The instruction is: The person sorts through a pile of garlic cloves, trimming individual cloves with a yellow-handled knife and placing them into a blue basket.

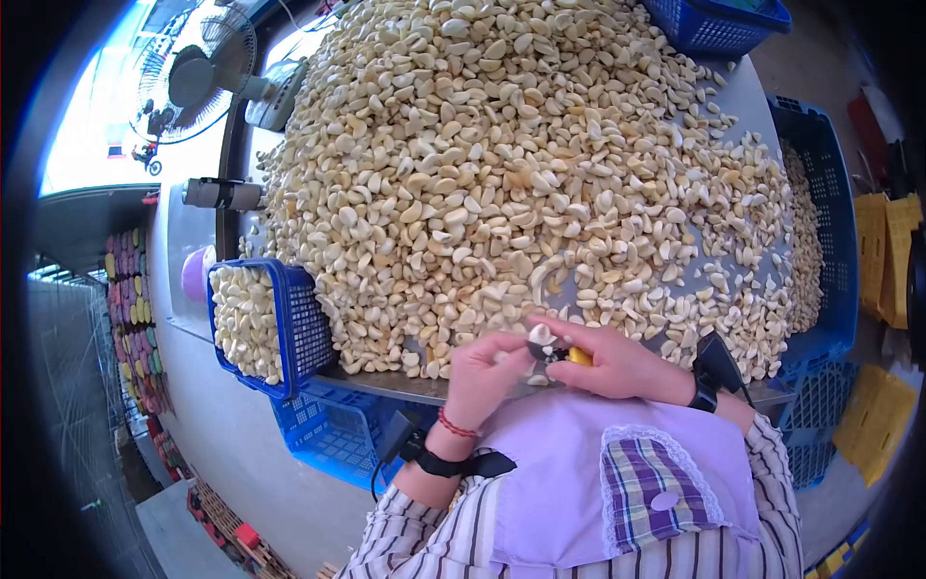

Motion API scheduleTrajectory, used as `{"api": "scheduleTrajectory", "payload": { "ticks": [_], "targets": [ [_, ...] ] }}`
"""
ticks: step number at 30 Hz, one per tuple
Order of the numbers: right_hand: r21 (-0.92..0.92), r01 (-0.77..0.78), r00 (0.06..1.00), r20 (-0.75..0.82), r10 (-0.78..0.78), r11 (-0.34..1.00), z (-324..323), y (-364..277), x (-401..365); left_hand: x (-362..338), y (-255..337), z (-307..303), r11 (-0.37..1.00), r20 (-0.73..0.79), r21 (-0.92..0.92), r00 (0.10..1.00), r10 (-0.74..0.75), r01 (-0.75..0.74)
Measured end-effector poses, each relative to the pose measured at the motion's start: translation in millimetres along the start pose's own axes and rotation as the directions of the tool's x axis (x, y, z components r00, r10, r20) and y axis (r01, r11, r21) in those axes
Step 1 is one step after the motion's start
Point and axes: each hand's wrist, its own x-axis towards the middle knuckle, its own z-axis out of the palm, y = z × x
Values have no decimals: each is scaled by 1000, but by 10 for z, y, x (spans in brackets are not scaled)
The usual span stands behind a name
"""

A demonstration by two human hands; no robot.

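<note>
My left hand (485, 374) is closed, with thumb and fingertips pinched at a pale kernel (541, 335). My right hand (610, 362) is wrapped around a small tool with a yellow handle (579, 356) and a dark front end. The tool's tip meets the kernel between both hands; its exact kind is partly hidden by my fingers. Both hands are just above the near edge of a metal table (405, 385). In front of them spreads a large heap of cream-coloured, curved kernels (482, 183) that look like cashews.
A blue basket (307, 314) full of whiter kernels stands at the left table edge, above another blue crate (328, 434). At right is a large blue crate (839, 241) with kernels. A blue basket (709, 29) sits far right; a fan (198, 75) stands far left.
</note>
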Motion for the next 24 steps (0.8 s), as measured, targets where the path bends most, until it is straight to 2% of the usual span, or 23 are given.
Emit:
{"api": "scheduleTrajectory", "payload": {
  "ticks": [2,3,4,5,6,8,9,11,13,15,17,19,23,24],
  "targets": [
    [21,-50,998,45,49,999,-50,22,-48,-38,38,30,999,118,-31,993,16,-12],
    [39,-102,991,86,98,994,-72,-15,-62,-38,18,1,999,114,-33,993,14,-11],
    [40,-103,991,88,99,994,-76,-61,-66,-26,-13,-50,994,153,-98,988,-30,45],
    [43,-169,984,57,166,985,-72,-112,-63,-19,-30,-76,982,195,-160,978,-71,103],
    [49,-233,972,25,232,971,-71,-134,-60,-36,-19,-61,982,196,-159,978,-73,105],
    [68,-225,974,40,223,972,-78,-69,-52,-88,15,-9,998,203,39,978,-48,40],
    [84,-219,975,56,215,972,-82,-46,-48,-93,7,27,998,202,40,978,-50,43],
    [134,-231,972,67,223,964,-107,-138,-47,-77,-10,131,992,40,47,993,113,-115],
    [178,-246,969,66,238,953,-125,-186,-63,-75,-24,108,992,58,42,992,115,-118],
    [161,-221,972,114,205,962,-139,-193,-71,-82,66,121,999,68,-44,998,10,-7],
    [109,-200,976,106,189,974,-150,-146,-65,-73,96,141,997,68,-79,998,-13,18],
    [-20,-141,982,121,142,990,-153,-109,-62,-50,90,134,935,94,-323,988,-120,144],
    [60,-39,999,40,37,997,-102,-1,-62,-27,117,176,903,118,-390,983,-143,178],
    [68,-18,999,30,16,998,-98,1,-63,-32,108,162,918,125,-368,986,-106,145]
  ]
}}
